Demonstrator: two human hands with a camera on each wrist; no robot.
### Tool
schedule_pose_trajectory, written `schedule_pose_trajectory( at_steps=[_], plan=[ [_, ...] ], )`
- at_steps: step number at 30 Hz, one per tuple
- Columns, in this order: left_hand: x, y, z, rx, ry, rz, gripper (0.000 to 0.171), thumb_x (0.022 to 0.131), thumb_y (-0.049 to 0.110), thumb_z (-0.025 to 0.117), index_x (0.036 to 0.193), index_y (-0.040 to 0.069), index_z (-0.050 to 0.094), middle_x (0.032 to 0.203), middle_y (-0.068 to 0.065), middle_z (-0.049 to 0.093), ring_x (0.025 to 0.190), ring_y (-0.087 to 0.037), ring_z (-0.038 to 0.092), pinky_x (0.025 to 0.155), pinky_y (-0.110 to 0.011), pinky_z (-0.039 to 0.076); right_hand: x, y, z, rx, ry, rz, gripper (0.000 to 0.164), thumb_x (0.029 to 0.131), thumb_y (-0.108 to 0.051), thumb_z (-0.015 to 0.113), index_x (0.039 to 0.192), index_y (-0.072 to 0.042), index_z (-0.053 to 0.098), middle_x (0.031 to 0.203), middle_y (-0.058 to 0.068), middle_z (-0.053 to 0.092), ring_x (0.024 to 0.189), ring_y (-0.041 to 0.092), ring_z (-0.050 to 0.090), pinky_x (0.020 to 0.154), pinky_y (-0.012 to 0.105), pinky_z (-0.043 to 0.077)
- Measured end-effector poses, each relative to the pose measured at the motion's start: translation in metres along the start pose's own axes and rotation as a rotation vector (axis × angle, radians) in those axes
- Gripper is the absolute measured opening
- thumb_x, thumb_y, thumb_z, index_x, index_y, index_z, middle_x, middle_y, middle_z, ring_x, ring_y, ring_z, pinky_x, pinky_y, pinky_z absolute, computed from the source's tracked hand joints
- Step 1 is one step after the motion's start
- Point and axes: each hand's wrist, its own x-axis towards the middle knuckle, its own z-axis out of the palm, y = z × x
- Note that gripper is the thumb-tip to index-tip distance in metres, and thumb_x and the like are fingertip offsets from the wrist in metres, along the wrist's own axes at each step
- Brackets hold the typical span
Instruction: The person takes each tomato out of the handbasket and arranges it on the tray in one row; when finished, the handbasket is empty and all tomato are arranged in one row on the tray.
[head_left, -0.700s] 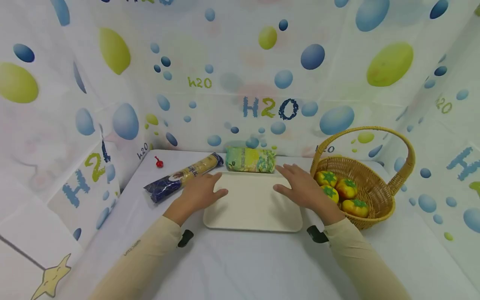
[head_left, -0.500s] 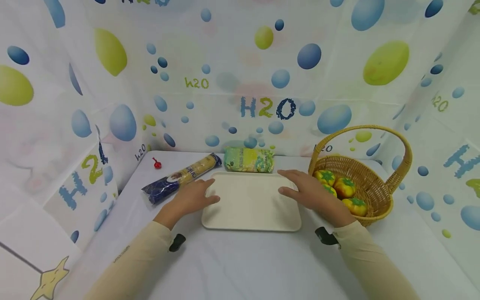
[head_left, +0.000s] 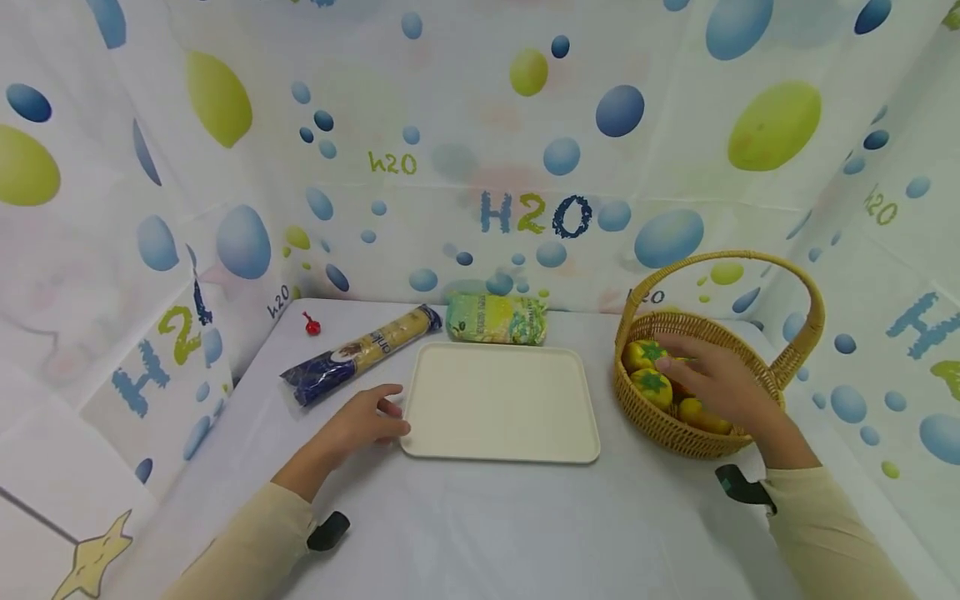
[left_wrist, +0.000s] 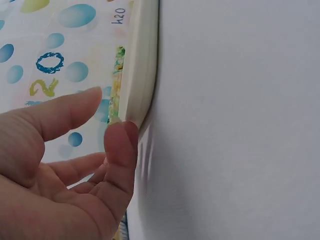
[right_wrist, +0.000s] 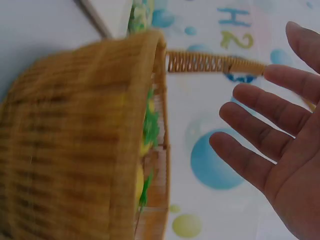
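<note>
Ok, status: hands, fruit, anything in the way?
Left hand empty beside tray. Right hand empty over fruit in basket. Possible obstruction: basket's arched handle.

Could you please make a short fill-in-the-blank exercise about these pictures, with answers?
The basket holds fruits with ____ tops.
The right grip is above the wicker ____.
The small item beyond the long packet is coloured ____.
The green packet lies directly behind the cream ____.
Missing words: green; basket; red; tray.
</note>
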Motion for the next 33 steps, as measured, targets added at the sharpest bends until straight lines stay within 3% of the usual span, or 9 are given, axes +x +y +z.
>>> schedule_pose_trajectory(
  at_steps=[9,16,26,33],
  plan=[
    [-0.005,-0.010,0.006,-0.093,0.035,-0.020,0.067,0.086,0.002,0.077,0.146,-0.002,0.048,0.106,-0.012,0.062,0.082,-0.018,0.062,0.071,-0.030,0.058,-0.014,0.033,-0.019,0.048,0.014,0.164,0.061,0.107,-0.048,0.046,0.154,-0.010,0.043,0.152,0.023,0.047,0.137,0.051,0.042,0.104,0.073,0.038],
    [-0.003,-0.013,0.009,-0.134,0.032,-0.041,0.068,0.085,-0.001,0.076,0.146,-0.001,0.048,0.103,-0.011,0.060,0.078,-0.017,0.062,0.067,-0.029,0.058,-0.018,0.064,-0.022,0.189,0.043,0.256,0.067,0.108,-0.051,0.038,0.158,-0.007,0.033,0.152,0.028,0.042,0.127,0.053,0.053,0.103,0.068,0.044],
    [0.000,-0.016,0.011,-0.194,0.028,-0.029,0.065,0.084,-0.005,0.076,0.145,-0.001,0.051,0.102,-0.012,0.059,0.079,-0.017,0.063,0.069,-0.030,0.061,-0.006,0.095,-0.027,0.366,-0.090,0.500,0.090,0.102,-0.051,0.055,0.164,-0.007,0.006,0.161,0.033,0.021,0.138,0.057,0.033,0.111,0.071,0.032],
    [0.000,-0.014,0.011,-0.208,0.024,-0.035,0.063,0.085,-0.004,0.075,0.144,0.001,0.052,0.101,-0.011,0.060,0.078,-0.018,0.064,0.069,-0.031,0.061,-0.005,0.102,-0.022,0.395,-0.200,0.529,0.099,0.099,-0.041,0.065,0.163,-0.007,-0.003,0.160,0.037,0.016,0.142,0.058,0.027,0.111,0.072,0.033]
  ],
)
